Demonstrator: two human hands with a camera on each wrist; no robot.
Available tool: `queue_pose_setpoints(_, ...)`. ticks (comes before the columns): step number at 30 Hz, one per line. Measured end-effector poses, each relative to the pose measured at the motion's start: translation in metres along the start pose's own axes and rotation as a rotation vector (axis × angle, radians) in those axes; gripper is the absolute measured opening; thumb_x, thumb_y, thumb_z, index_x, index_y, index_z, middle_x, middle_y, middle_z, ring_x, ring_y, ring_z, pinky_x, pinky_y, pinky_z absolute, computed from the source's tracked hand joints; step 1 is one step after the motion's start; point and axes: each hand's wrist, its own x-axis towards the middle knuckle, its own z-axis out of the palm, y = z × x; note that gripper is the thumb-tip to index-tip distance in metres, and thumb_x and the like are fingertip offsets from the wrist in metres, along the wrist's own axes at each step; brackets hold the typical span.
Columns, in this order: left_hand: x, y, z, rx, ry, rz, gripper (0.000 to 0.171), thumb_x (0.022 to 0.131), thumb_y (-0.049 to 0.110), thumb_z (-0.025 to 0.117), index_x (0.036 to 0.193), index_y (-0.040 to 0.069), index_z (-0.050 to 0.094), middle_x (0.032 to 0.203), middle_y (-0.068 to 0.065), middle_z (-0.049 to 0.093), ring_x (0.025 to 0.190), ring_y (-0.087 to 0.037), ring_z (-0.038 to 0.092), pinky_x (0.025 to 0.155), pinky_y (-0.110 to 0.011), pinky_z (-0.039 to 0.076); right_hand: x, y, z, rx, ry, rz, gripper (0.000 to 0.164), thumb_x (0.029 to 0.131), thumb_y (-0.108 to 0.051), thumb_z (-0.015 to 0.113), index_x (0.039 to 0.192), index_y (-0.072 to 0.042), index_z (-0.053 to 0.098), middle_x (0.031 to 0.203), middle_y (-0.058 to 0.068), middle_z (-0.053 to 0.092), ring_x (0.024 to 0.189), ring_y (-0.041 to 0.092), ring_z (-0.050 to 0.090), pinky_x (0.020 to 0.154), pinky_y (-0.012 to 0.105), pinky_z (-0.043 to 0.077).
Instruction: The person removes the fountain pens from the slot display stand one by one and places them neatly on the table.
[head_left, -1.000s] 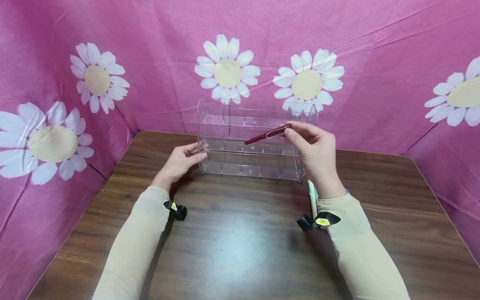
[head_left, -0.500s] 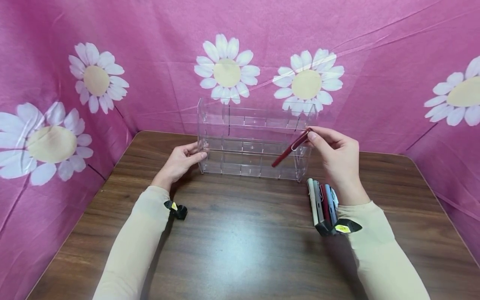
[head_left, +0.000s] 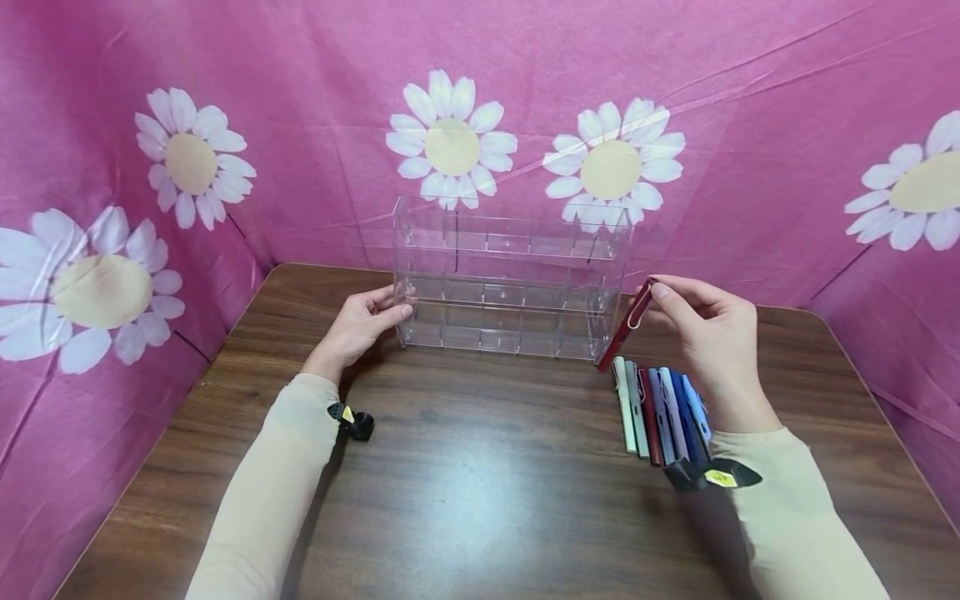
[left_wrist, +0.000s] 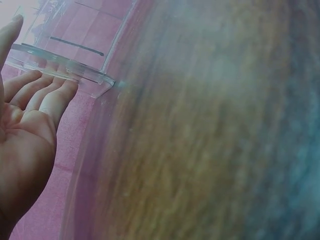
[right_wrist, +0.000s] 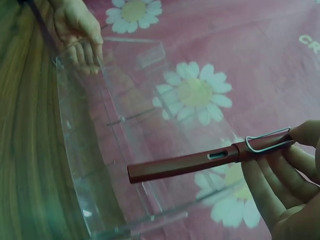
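A dark red fountain pen (head_left: pixel 627 325) with a wire clip is pinched at its capped end between the thumb and fingers of my right hand (head_left: pixel 712 342). The pen slants down to the left, its lower end overlapping the rack's right front corner in the head view. Across the back of the table stands a clear acrylic rack (head_left: pixel 502 293) with tiers of small compartments. My left hand (head_left: pixel 363 323) holds the rack's left side panel, thumb in front and fingers behind; the left wrist view shows those fingers (left_wrist: pixel 57 100) through the plastic.
Several pens (head_left: pixel 649 417) in green, grey, dark red and blues lie side by side on the wooden table (head_left: pixel 465 500), right of the rack and partly under my right wrist. A pink cloth (head_left: pixel 330 100) with white daisies hangs behind and around the table.
My right hand has moved right and down with the red pen, away from the rack's front; the pen now hangs more steeply. The row of pens has come into view. My left hand stays put.
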Motion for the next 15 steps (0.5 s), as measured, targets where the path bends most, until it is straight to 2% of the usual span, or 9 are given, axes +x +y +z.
queue_pose_setpoints(4, -0.001, -0.001, 0.000, 0.009, 0.004, 0.002, 0.054, 0.107, 0.013, 0.068, 0.156, -0.002, 0.053, 0.152, -0.026, 0.061, 0.133, -0.019, 0.069, 0.103, -0.012, 0.058, -0.003, 0.004, -0.014, 0.025, -0.015, 0.013, 0.018, 0.098, -0.002, 0.076, 0.114, 0.005, 0.081, 0.094, 0.003, 0.085, 0.079, 0.011, 0.081, 0.077, 0.024, 0.070)
queue_pose_setpoints(11, -0.003, 0.000, -0.001, -0.015, -0.004, 0.001, 0.053, 0.107, 0.010, 0.066, 0.156, -0.005, 0.051, 0.151, -0.028, 0.061, 0.127, -0.008, 0.070, 0.104, -0.013, 0.058, -0.008, 0.012, -0.044, -0.141, -0.026, 0.042, 0.017, 0.100, -0.006, 0.076, 0.115, -0.004, 0.083, 0.093, -0.008, 0.084, 0.079, 0.003, 0.080, 0.077, 0.014, 0.066)
queue_pose_setpoints(15, -0.003, 0.002, -0.001, -0.009, -0.006, 0.008, 0.052, 0.107, 0.010, 0.066, 0.155, -0.005, 0.053, 0.150, -0.029, 0.061, 0.128, -0.010, 0.070, 0.104, -0.012, 0.058, -0.011, 0.016, -0.058, -0.159, -0.029, 0.047, 0.020, 0.100, -0.006, 0.075, 0.119, -0.002, 0.081, 0.093, -0.009, 0.084, 0.079, 0.003, 0.080, 0.075, 0.013, 0.066)
